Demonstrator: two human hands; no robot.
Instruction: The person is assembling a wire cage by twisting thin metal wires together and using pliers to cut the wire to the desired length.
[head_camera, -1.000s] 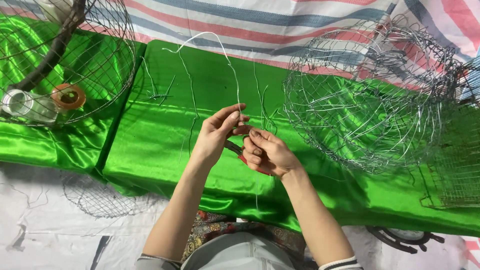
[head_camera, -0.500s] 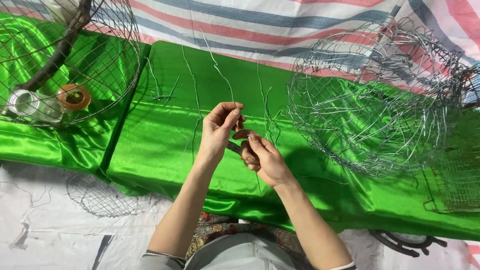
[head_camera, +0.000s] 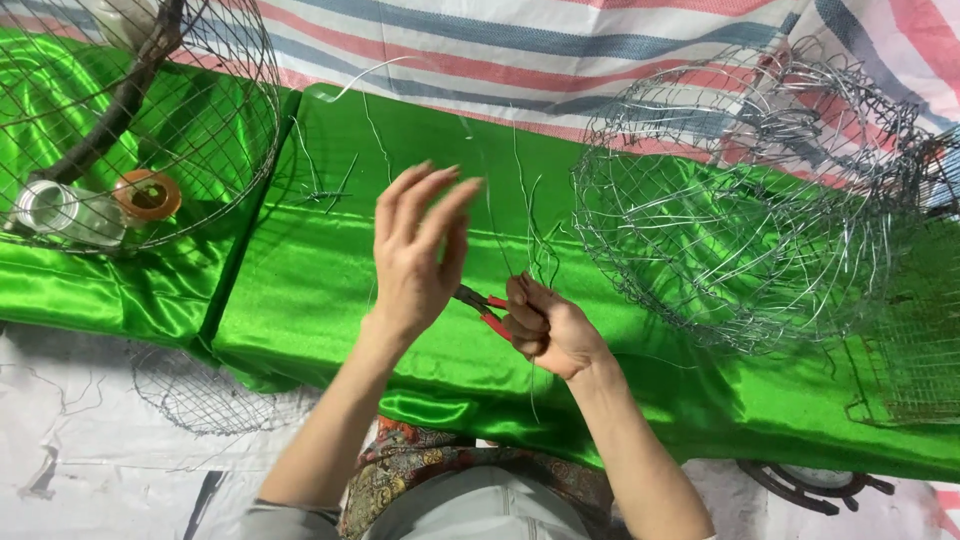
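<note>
Pliers (head_camera: 487, 309) and thin wires (head_camera: 527, 235) are clamped in the right hand (head_camera: 545, 328); the left hand (head_camera: 418, 255) is spread open at nine o'clock, green cloth (head_camera: 320, 290) bare beyond.

shiny bright green satin cloth (head_camera: 330, 290) fills the middle of the frame. across the top, a tarp (head_camera: 520, 50) striped white, red and blue. pliers (head_camera: 487, 310) at centre have red handles. silver-grey wire baskets (head_camera: 740, 200) at right and upper left. an orange tape roll (head_camera: 147, 194) at left. a paisley-patterned garment (head_camera: 420, 470) at the bottom.
</note>
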